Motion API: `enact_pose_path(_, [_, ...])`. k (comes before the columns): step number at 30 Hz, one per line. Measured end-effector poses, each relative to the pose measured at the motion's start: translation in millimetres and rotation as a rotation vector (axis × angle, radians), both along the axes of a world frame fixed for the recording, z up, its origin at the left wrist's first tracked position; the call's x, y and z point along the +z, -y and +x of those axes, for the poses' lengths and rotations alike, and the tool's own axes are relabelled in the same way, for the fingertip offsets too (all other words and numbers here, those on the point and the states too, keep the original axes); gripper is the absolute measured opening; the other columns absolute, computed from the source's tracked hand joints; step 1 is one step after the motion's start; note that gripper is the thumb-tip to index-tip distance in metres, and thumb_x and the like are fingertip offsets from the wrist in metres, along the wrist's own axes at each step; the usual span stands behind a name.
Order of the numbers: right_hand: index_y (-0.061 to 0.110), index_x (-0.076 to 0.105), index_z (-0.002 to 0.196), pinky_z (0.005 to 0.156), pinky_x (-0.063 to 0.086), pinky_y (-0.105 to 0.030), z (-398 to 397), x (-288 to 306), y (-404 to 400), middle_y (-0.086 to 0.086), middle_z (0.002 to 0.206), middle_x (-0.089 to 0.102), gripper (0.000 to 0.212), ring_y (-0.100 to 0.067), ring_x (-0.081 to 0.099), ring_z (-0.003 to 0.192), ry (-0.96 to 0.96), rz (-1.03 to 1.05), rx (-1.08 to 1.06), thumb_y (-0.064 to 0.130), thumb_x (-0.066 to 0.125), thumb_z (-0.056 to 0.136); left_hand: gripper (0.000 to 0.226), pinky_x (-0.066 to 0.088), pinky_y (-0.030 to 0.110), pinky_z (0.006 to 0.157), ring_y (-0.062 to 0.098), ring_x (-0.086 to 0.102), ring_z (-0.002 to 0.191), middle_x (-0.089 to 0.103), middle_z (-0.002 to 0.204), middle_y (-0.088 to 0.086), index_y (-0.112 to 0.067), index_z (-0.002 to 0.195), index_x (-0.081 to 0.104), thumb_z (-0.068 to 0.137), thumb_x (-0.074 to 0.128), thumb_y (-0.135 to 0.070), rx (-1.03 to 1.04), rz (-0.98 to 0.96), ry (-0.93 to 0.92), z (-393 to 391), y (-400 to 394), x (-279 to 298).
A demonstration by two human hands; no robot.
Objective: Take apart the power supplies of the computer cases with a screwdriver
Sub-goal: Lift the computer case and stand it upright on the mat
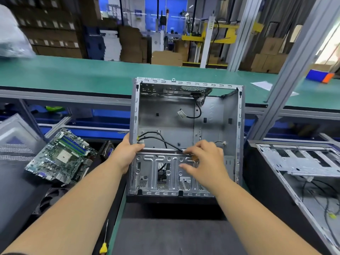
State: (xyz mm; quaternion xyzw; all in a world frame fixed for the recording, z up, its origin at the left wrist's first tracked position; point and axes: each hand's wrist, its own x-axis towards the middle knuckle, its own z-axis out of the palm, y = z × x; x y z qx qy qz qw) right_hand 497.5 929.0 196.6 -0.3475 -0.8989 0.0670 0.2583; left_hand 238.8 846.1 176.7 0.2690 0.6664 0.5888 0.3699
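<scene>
two hands on the computer case (165,116): our left hand (127,155) should grip its edge firmly while right hand (204,159) fingers, spread loosely, free the cables (158,138).

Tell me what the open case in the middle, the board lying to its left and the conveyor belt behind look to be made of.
Open case: bare sheet metal, likely steel; dull grey sheen, stamped ribs, punched slots.
Board: green circuit laminate, probably fibreglass, carrying plastic slots and metal parts.
Conveyor belt: matte green, smooth, seemingly rubber or PVC.
</scene>
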Motion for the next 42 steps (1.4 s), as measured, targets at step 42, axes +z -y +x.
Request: enact_pose_path(42, [0.027, 0.047, 0.089, 0.071, 0.034, -0.033, -6, -10, -27, 0.007, 0.1, 0.063, 0.035, -0.022, 0.058, 0.099, 0.434, -0.019, -0.114, 0.023, 0.079, 0.077, 0.041, 0.043, 0.034, 0.085, 0.017, 0.059, 0.095, 0.065, 0.1, -0.005, -0.027, 0.122, 0.06, 0.084, 0.068, -0.014, 0.019, -0.014, -0.021, 5, 8, -15])
